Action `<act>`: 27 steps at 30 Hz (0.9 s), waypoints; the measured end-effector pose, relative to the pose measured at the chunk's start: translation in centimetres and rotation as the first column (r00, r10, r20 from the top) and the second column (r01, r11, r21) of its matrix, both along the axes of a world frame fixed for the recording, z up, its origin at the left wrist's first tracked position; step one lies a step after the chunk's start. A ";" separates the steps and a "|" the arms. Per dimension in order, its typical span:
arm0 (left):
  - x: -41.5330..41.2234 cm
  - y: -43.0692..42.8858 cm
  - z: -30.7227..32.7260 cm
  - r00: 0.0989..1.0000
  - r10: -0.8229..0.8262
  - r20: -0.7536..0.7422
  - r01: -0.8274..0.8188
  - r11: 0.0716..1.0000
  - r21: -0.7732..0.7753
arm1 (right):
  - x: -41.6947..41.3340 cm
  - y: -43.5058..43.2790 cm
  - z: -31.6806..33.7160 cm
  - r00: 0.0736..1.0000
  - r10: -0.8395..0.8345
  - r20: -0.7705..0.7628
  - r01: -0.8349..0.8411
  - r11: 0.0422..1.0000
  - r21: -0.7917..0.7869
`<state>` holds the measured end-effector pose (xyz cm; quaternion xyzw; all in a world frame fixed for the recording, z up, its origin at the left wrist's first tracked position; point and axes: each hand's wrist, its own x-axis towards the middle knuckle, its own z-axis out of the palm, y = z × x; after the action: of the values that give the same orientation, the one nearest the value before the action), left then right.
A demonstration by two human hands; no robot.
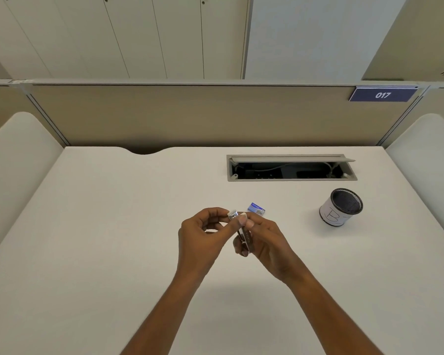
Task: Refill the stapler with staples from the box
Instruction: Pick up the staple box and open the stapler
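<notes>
Both hands are holding the stapler (242, 230) above the desk (113, 226): right hand (265, 242) is gripping the body, left hand (203, 234) is pinching the front end (prob. to work it open). Box (256, 209) is lying just beyond, w/in reach.

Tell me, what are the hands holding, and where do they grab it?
Both hold the stapler above the desk: the right hand around its lower body, the left hand pinching its top end.
</notes>
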<state>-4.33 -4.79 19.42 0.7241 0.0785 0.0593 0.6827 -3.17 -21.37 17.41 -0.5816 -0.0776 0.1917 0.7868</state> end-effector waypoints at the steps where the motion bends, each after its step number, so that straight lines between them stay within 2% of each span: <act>1: -0.2 -0.2 0.2 0.999 0.032 0.017 -0.033 0.998 0.056 | -0.1 0.1 -0.1 1.000 0.008 -0.026 -0.007 0.999 0.033; 4: -0.8 -0.6 0.5 0.995 0.058 0.080 -0.073 0.978 0.195 | -0.2 0.7 -0.2 0.994 0.014 -0.112 -0.006 0.997 0.075; 9: -0.6 -0.1 -0.6 0.959 0.080 0.271 -0.154 0.953 0.261 | -0.2 1.2 0.3 0.979 0.025 -0.202 0.015 0.981 0.194; 12: 0.2 1.1 -2.8 0.940 0.087 0.329 -0.229 0.877 0.422 | -0.1 1.0 1.2 0.971 0.047 -0.236 0.018 0.964 0.265; 15: 1.5 2.2 -6.0 0.955 0.023 0.297 -0.214 0.748 0.629 | -0.1 1.0 2.1 0.969 0.058 -0.239 0.012 0.960 0.281; 18: 2.4 3.6 -9.5 0.969 -0.074 0.234 -0.136 0.629 0.765 | -0.1 1.0 2.8 0.967 0.080 -0.241 -0.003 0.953 0.304; 23: 2.6 5.3 -14.8 0.991 -0.127 0.042 0.023 0.475 0.880 | -0.2 0.9 3.4 0.958 0.130 -0.256 -0.025 0.926 0.378; 27: 2.4 5.7 -17.7 0.988 -0.121 -0.097 0.138 0.397 0.907 | -0.3 1.0 3.4 0.957 0.128 -0.260 -0.024 0.929 0.369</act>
<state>-1.88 0.91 1.74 0.9827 -0.0176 0.0338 0.1810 -3.49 -20.41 20.78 -0.3904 -0.0222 0.2849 0.8752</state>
